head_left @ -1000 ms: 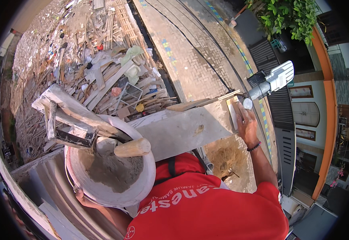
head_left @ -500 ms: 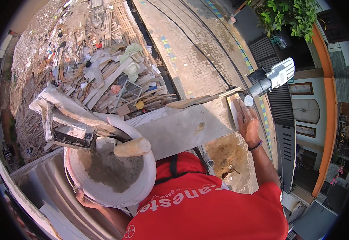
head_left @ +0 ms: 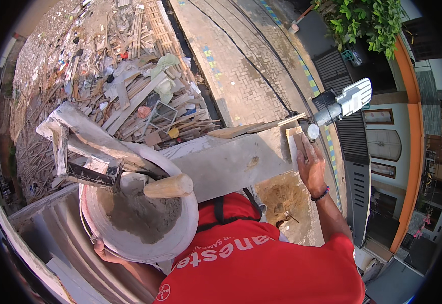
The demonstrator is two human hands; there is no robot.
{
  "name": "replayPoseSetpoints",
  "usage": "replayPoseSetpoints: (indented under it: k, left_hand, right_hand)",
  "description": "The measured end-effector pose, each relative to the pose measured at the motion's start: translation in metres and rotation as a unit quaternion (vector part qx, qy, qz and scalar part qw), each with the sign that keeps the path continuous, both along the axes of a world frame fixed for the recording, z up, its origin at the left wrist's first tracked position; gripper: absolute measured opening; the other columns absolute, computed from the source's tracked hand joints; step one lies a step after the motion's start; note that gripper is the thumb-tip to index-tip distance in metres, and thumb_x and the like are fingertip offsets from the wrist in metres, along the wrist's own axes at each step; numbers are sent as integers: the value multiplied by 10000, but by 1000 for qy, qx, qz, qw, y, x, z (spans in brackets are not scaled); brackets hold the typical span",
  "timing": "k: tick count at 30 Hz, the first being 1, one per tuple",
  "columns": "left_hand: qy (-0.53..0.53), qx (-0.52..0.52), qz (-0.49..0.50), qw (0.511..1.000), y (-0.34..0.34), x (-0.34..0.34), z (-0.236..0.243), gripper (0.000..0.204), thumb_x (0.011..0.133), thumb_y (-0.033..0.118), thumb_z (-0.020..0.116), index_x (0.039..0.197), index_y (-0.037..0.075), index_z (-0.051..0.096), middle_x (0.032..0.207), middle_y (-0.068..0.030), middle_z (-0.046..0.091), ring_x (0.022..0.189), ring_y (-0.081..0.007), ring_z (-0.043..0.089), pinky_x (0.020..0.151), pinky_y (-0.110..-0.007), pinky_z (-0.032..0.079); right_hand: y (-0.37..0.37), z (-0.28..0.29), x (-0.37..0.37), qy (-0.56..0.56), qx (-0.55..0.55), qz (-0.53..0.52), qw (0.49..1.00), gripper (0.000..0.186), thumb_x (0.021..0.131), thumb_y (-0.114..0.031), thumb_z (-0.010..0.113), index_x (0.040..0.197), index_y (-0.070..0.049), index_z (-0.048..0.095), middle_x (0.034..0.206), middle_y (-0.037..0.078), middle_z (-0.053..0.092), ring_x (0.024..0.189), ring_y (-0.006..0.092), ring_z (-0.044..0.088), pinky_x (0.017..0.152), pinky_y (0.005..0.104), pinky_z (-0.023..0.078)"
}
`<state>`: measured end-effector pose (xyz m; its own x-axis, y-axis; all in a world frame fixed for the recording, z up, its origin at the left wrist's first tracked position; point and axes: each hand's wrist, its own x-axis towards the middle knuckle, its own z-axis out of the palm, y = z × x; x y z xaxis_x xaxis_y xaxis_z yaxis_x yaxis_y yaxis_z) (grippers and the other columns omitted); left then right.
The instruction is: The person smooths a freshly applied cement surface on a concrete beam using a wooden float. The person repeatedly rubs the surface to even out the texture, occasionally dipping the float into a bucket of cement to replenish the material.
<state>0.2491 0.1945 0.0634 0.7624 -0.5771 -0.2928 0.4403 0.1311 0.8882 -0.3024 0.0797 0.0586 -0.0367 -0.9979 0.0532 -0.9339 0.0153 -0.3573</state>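
My left hand (head_left: 101, 249) grips the outer side of a white, mortar-smeared bucket (head_left: 188, 223), near its wire handle. Grey wet mortar (head_left: 142, 215) lies inside. A trowel with a thick wooden handle (head_left: 168, 186) rests in the bucket, its blade partly hidden. Across the rim lies a mortar-crusted tool with a wooden bar and an angled frame (head_left: 61, 152). My right hand (head_left: 311, 169), with a beaded bracelet on its wrist, holds a short, flat wooden board (head_left: 294, 141) against the right end of a grey plastered ledge (head_left: 226, 167). Its fingers lie along the board.
Thin wooden strips (head_left: 254, 129) lie along the ledge's far edge. A street lamp (head_left: 350, 99) stands just beyond my right hand, with black cables (head_left: 261, 73) nearby. Far below are a paved street (head_left: 231, 81), scrap wood (head_left: 130, 101) and a sand pile (head_left: 277, 200).
My right hand and the board have slid slightly nearer to me along the ledge's end. My left hand stays on the bucket. The whole view has shifted a little.
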Motion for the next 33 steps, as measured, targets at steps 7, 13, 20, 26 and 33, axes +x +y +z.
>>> replayPoseSetpoints:
  k: [7, 13, 20, 26, 33]
  left_hand:
    - [29, -27, -42, 998, -5, -3, -2, 591, 783, 302, 585, 1264, -41, 568, 1291, -184, 579, 1150, -333, 557, 971, -464, 444]
    - [49, -32, -27, 998, 3, -1, 1, 606, 772, 306, 597, 1270, -38, 581, 1295, -174, 586, 1155, -325, 558, 977, -465, 442]
    - [72, -38, -59, 995, -5, -5, 2, 604, 778, 305, 590, 1273, -40, 567, 1273, -186, 590, 1132, -331, 568, 966, -464, 451]
    - [69, -55, -70, 994, 4, 4, -2, 607, 787, 304, 577, 1284, -44, 547, 1252, -193, 595, 1105, -334, 579, 953, -459, 464]
    - [59, -54, -65, 995, -8, -9, 5, 602, 799, 296, 571, 1287, -54, 528, 1222, -201, 597, 1093, -339, 590, 939, -454, 478]
  right_hand:
    - [45, 5, 25, -1, 66, 35, 997, 541, 862, -41, 607, 1391, -19, 500, 971, 233, 611, 881, 412, 604, 800, 495, 497]
    - [1, 14, 18, 10, -20, -4, 1000, 515, 871, -52, 606, 1376, -6, 512, 981, 237, 619, 892, 419, 588, 805, 501, 488]
    - [42, -11, 31, -5, 44, 24, 999, 580, 858, -35, 618, 1418, -28, 470, 962, 217, 611, 898, 415, 585, 835, 506, 476]
    - [12, 8, 26, 21, 5, 25, 999, 521, 858, -38, 603, 1373, -24, 523, 991, 228, 626, 905, 398, 604, 808, 468, 506]
    - [7, -13, 20, 15, 24, 24, 999, 530, 846, -30, 609, 1370, -25, 529, 1010, 232, 621, 912, 398, 595, 805, 459, 504]
